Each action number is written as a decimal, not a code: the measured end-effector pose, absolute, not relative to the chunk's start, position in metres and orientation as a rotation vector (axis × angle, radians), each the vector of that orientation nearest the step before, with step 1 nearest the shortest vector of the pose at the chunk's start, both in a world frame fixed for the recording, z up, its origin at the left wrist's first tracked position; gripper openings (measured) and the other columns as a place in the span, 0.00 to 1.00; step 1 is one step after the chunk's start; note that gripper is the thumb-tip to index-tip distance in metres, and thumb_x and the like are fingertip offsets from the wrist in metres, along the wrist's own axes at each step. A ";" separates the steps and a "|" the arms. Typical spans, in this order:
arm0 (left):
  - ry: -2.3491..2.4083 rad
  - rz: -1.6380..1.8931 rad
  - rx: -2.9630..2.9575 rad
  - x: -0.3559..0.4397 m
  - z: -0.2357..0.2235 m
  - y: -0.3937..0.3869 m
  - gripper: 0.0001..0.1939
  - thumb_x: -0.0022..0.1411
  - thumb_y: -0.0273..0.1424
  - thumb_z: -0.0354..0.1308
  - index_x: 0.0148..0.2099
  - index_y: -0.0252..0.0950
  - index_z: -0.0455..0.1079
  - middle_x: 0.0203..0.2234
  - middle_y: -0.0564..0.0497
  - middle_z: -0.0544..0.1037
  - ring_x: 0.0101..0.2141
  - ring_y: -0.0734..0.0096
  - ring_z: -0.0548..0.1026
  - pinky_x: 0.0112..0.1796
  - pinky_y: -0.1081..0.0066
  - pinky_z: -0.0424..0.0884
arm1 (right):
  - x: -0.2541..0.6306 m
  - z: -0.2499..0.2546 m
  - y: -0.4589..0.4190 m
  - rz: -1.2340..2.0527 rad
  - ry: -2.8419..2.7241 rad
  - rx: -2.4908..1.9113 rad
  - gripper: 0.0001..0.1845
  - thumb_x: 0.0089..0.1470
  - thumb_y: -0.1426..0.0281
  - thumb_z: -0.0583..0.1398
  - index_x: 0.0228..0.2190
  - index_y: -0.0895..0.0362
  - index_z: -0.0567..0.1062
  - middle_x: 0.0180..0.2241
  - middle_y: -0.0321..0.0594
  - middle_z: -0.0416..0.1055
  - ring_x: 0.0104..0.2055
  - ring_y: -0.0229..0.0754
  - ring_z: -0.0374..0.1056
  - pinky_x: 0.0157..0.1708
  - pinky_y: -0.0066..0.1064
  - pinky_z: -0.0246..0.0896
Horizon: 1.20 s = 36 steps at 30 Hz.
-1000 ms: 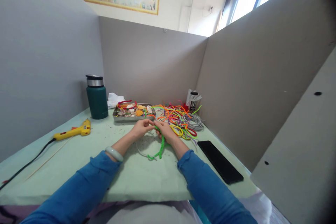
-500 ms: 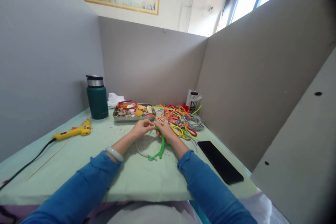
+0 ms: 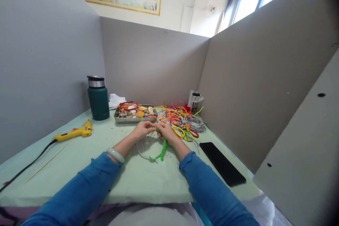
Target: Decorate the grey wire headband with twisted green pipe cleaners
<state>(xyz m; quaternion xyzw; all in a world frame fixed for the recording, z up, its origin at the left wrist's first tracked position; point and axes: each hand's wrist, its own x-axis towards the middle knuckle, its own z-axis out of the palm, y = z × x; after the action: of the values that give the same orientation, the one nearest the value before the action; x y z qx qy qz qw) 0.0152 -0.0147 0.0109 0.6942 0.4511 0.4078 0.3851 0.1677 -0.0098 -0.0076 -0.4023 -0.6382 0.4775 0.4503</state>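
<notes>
Over the middle of the table my two hands meet at a ring of pale wire (image 3: 142,154) partly wound with green pipe cleaner (image 3: 163,148). My right hand (image 3: 164,131) is closed round the upper right of the green-wrapped part. Fingertips of my left hand (image 3: 144,129) pinch together against the right fingers, at the top of the ring; the exact bit between them is hidden. Green ends stick out at the bottom of the ring, near the table. A pale bangle (image 3: 115,155) circles my left wrist.
Behind my hands are a metal tray (image 3: 124,120) of shells and a heap of coloured pipe cleaners (image 3: 177,114) with grey wire coils (image 3: 197,123). At left stand a green bottle (image 3: 98,102) and a yellow glue gun (image 3: 74,132), near a thin stick (image 3: 50,159). A black phone (image 3: 221,163) lies right.
My fingers shift slightly at the top of the ring, and less green shows between them. The ring and everything else on the table stay in place.
</notes>
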 end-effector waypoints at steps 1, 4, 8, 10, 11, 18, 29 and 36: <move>1.150 1.040 1.768 0.015 0.011 -0.014 0.19 0.44 0.45 0.61 0.29 0.33 0.67 0.13 0.59 0.63 0.14 0.84 0.53 0.17 0.77 0.48 | 0.168 -0.007 -0.010 1.179 -1.579 -0.998 0.21 0.49 0.52 0.57 0.22 0.57 0.64 0.12 0.28 0.57 0.11 0.29 0.49 0.11 0.23 0.41; 1.149 1.056 1.766 0.015 0.010 -0.014 0.18 0.44 0.44 0.62 0.28 0.32 0.67 0.13 0.59 0.63 0.15 0.83 0.54 0.17 0.77 0.48 | 0.168 -0.007 -0.011 1.171 -1.580 -0.996 0.21 0.48 0.52 0.57 0.22 0.58 0.64 0.12 0.28 0.57 0.12 0.29 0.49 0.11 0.23 0.41; 1.147 1.059 1.773 0.014 0.010 -0.015 0.18 0.44 0.44 0.62 0.28 0.32 0.69 0.13 0.59 0.64 0.15 0.83 0.55 0.18 0.77 0.50 | 0.168 -0.007 -0.011 1.156 -1.592 -0.979 0.21 0.49 0.52 0.57 0.21 0.58 0.64 0.12 0.29 0.57 0.12 0.29 0.48 0.12 0.23 0.41; 1.160 1.052 1.787 0.014 0.010 -0.014 0.19 0.45 0.44 0.61 0.29 0.32 0.70 0.14 0.59 0.64 0.16 0.82 0.56 0.19 0.77 0.51 | 0.168 -0.008 -0.010 1.147 -1.601 -0.977 0.21 0.49 0.53 0.56 0.21 0.58 0.64 0.12 0.28 0.57 0.12 0.29 0.49 0.13 0.23 0.41; 1.170 1.048 1.799 0.013 0.010 -0.014 0.19 0.45 0.44 0.61 0.29 0.31 0.70 0.13 0.59 0.64 0.16 0.82 0.56 0.19 0.76 0.52 | 0.168 -0.008 -0.010 1.142 -1.606 -0.977 0.21 0.49 0.53 0.56 0.21 0.58 0.64 0.12 0.28 0.57 0.13 0.29 0.49 0.13 0.23 0.41; 1.247 1.019 1.873 0.012 0.010 -0.012 0.17 0.46 0.43 0.60 0.29 0.32 0.71 0.13 0.59 0.63 0.16 0.81 0.56 0.19 0.76 0.52 | 0.168 -0.010 -0.008 1.120 -1.634 -0.986 0.21 0.50 0.53 0.56 0.22 0.59 0.65 0.12 0.29 0.57 0.14 0.29 0.49 0.14 0.22 0.42; 1.244 0.973 1.839 0.012 0.009 -0.012 0.18 0.47 0.43 0.59 0.29 0.31 0.71 0.12 0.59 0.61 0.14 0.83 0.53 0.18 0.76 0.48 | 0.168 -0.011 -0.008 1.110 -1.635 -0.996 0.21 0.50 0.53 0.56 0.22 0.59 0.65 0.12 0.28 0.57 0.14 0.29 0.49 0.14 0.23 0.42; 1.244 0.984 1.858 0.013 0.010 -0.014 0.16 0.46 0.42 0.59 0.29 0.32 0.70 0.13 0.59 0.62 0.15 0.82 0.54 0.17 0.76 0.50 | 0.168 -0.009 -0.009 1.123 -1.626 -0.997 0.20 0.50 0.54 0.57 0.22 0.59 0.65 0.12 0.28 0.57 0.13 0.29 0.49 0.13 0.23 0.41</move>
<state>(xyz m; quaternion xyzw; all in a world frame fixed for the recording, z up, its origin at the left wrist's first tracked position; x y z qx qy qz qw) 0.0126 -0.0142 0.0102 0.7148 0.4785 0.3783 0.3421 0.1676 -0.0094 -0.0090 -0.4026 -0.6571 0.4537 0.4476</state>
